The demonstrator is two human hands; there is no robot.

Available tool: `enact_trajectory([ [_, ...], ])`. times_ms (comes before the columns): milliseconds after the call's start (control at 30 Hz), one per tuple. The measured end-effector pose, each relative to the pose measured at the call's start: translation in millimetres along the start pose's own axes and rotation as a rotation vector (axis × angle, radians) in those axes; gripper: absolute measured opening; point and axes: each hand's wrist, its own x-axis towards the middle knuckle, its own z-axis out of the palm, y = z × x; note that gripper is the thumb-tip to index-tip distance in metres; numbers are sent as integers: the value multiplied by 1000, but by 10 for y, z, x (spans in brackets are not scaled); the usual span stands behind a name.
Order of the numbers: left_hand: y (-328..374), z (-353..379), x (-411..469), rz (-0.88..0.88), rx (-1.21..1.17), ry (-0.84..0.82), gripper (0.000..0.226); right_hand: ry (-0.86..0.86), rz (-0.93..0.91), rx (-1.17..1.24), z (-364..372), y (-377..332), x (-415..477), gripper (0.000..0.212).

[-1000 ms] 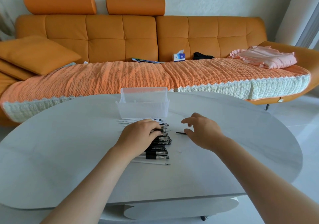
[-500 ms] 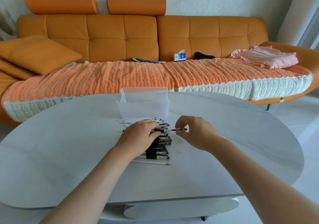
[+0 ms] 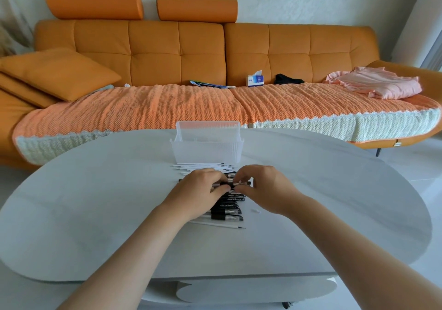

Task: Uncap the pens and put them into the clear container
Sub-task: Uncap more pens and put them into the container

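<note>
table (image 3: 95, 214), clear container (image 3: 207, 150), right hand (image 3: 266, 190) pinching pen (image 3: 240, 183)

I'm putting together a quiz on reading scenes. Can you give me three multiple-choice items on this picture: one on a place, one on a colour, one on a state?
1. Where does the clear container stand?
A. on the floor
B. on the table, just beyond the row of pens
C. on a chair

2. What colour is the crumpled cloth at the right end of the sofa?
A. blue
B. green
C. pink

3. What are the left hand and right hand doing?
A. both hold one pen between them
B. both lie flat on the tabletop
C. both reach into the box

Key: 1 B, it sits on the tabletop behind the pens; 2 C, the cloth is pale pink; 3 A, fingers of both hands curl round the same pen.
</note>
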Motion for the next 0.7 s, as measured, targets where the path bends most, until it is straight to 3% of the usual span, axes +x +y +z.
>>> enact_trajectory([
  [133,-89,-50,-27,5,-19,-8,18,-13,43,-66,27,-55,24,20],
  [267,-161,-126,-80,31,-26,18,14,-23,-51,-52,117,-184,55,21],
  [400,-229,-242,-105,54,-48,58,12,-55,-30,109,176,-304,142,30],
  [567,-285,-292,-107,116,-46,92,13,-99,79,337,200,-368,198,22],
  [700,-329,-348,-124,82,-38,108,12,-114,102,343,210,-411,270,20],
])
